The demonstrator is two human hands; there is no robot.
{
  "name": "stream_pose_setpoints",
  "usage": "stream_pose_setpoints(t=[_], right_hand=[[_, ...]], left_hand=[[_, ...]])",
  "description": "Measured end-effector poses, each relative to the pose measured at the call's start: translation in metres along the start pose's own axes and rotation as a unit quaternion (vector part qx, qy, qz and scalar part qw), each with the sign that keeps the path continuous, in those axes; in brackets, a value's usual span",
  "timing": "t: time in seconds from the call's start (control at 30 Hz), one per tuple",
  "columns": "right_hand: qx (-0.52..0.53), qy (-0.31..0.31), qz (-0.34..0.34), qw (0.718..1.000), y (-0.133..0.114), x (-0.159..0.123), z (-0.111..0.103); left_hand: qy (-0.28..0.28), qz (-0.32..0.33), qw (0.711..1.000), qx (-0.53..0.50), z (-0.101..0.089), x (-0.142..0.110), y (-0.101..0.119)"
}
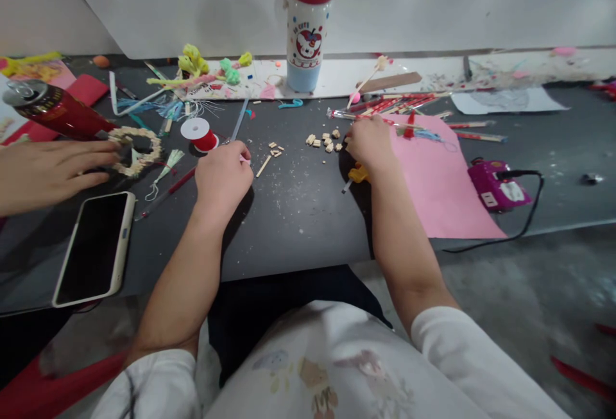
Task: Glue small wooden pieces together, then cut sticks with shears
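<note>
My left hand (225, 172) rests on the dark table with its fingers curled. A bit of something pinkish shows at its thumb, but what it holds is mostly hidden. Just right of it lie a short wooden stick (264, 165) and small split wood pieces (275, 149). My right hand (369, 142) is bent downward, fingers together, beside a cluster of short wooden bits (329, 143). Its fingertips are hidden, so I cannot see what is in them. Under that wrist is a yellow-orange object (359, 173). A spool of red thread (206, 139) stands by my left hand.
Another person's hand (58, 172) touches a ring of wooden pieces (139, 163) at left, near a red can (62, 111) and a phone (96, 249). A bottle (308, 40) stands at the back. Pink paper (437, 188), wrapped sticks (404, 103) and a corded purple device (498, 185) lie right.
</note>
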State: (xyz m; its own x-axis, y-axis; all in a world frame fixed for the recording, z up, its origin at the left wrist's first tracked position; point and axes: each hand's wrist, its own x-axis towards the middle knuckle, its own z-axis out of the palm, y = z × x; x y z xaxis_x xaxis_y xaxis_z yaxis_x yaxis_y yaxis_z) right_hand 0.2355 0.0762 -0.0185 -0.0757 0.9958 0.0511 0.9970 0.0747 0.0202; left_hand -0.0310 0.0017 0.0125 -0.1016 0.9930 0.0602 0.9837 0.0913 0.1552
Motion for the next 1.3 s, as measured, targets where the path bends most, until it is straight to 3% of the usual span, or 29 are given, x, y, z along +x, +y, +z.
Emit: stream_pose_setpoints(t=[0.13,0.67,1.3], right_hand=[[-0.002,-0.016,-0.005,1.0,-0.0026,-0.0029,-0.0057],[0.031,0.022,0.004,0.999,-0.0026,0.0013,-0.0013],[0.133,0.002,-0.092,0.987,-0.0057,-0.0014,-0.0009]], left_hand=[[-0.001,0.004,1.0,0.007,0.0006,0.0,-0.0004],[0.004,0.016,1.0,0.0,0.0006,-0.0007,0.0008],[0.004,0.012,1.0,0.003,0.001,-0.0002,0.0004]])
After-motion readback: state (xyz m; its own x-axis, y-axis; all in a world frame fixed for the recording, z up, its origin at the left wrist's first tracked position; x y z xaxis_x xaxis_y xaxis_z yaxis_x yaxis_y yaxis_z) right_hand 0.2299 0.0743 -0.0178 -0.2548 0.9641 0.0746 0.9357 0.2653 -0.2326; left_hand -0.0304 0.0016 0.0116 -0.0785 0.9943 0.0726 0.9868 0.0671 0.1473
